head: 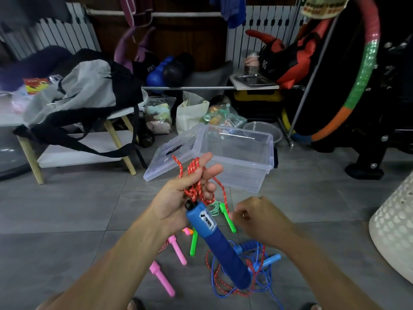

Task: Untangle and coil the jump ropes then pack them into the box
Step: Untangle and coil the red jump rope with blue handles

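My left hand (178, 195) holds loops of red braided rope (194, 173) across its palm, thumb pressing them, fingers half extended. From it hangs the rope's blue handle (220, 245) with a counter window. My right hand (257, 218) is curled just right of the handle, pinching what looks like a strand of the red rope. On the floor below lie pink handles (163, 279), green handles (194, 242), a blue rope (263, 285) with light-blue handles and more red rope. The clear plastic box (237, 157) stands open beyond my hands, its lid (172, 155) leaning at its left.
A low white table (78, 151) with a grey and black bag (85, 95) stands at left. Bags, boxing gloves and clutter line the back wall. A hula hoop (359, 81) and black equipment stand at right, a white perforated basket (395, 222) at the right edge.
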`<state>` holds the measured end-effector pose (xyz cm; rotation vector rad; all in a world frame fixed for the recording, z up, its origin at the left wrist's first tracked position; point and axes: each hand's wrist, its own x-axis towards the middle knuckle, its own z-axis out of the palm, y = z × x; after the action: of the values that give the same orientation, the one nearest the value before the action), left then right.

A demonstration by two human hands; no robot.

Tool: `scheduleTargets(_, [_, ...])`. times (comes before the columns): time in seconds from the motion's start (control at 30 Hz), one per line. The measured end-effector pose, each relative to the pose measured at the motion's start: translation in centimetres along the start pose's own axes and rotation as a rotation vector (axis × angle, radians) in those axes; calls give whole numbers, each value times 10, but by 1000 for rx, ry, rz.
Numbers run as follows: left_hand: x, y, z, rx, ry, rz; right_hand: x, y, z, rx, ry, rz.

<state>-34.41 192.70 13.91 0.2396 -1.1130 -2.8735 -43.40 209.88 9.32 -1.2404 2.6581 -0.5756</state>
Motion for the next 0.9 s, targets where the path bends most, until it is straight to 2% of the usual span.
scheduleTargets(0.07, [2, 2, 3, -39, 40, 32, -3, -9, -5, 143, -47, -42])
scheduleTargets(0.13, [4, 1, 0, -20, 61, 56, -7, -20, -15, 412, -126, -61])
scheduleTargets(0.2, [7, 0, -3, 87, 82, 35, -14, -32, -28, 641, -170, -64])
scheduleTargets(0.27, [7, -5, -3, 207, 77, -11, -19, -37, -38, 750, -177, -70])
scheduleTargets(0.37, [6, -18, 1, 423, 42, -53, -22, -32, -46, 795, -146, -53])
scheduleTargets(0.6, [-2, -29, 4, 787, -152, -233, -17, -12, -48, 727, 188, 62])
scheduleTargets(0.7, [-4, -29, 5, 696, -237, -293, -16, -5, -47, 732, 227, 62])
scheduleTargets(0.9, [-1, -19, -2, 309, -207, -264, -9, 18, -51, 865, 280, 161])
